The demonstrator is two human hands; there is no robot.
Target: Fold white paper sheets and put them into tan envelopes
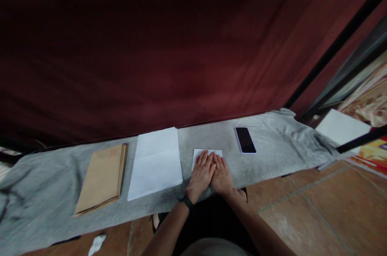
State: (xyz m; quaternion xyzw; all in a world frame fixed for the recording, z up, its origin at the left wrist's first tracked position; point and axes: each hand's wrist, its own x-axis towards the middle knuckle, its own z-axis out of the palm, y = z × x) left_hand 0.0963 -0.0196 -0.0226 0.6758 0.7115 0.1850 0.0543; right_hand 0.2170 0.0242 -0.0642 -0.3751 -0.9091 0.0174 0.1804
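Observation:
A small white sheet of paper (196, 153), perhaps folded, lies on the grey cloth near the front edge of the bench. Flat on top of it rests my left hand (202, 173), fingers stretched out and pointing away from me. Beside it and touching it, my right hand (221, 173) also presses down with its fingers extended. Between them the hands cover most of the paper. Left of my hands is a stack of larger white paper (157, 163), with a faint crease across the top sheet.
A pile of brown envelopes (101, 177) sits further left on the grey cloth (208, 133). To the right lies a phone (245, 140) with a dark screen. A dark red curtain (181, 66) hangs behind the bench. Metal bars (338, 46) stand at the right; a paper scrap (97, 244) is on the tiled floor.

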